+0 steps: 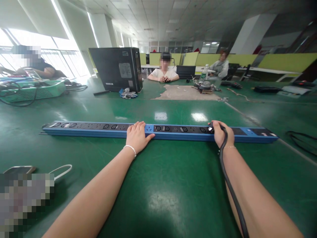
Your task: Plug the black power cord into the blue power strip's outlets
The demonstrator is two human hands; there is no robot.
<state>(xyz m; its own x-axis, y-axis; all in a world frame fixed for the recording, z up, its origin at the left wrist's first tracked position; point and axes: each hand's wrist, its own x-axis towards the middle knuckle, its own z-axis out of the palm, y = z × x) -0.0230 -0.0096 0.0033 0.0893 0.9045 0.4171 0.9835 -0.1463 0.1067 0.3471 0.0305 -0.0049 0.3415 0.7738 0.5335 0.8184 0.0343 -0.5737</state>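
A long blue power strip with black sockets lies crosswise on the green table. My left hand rests over its middle, fingers on the top and thumb stretched along the front edge, holding down the strip. At the strip's right part, my right hand is closed round the plug of a black power cable. The plug's end shows at my fingertips, over the sockets; whether it touches one I cannot tell. The cable runs down along my right forearm.
Across the green table stand a black computer case and gloves. A green basket with cables is at the left, a phone-like object at the lower left, black cable at the right. Several people sit beyond.
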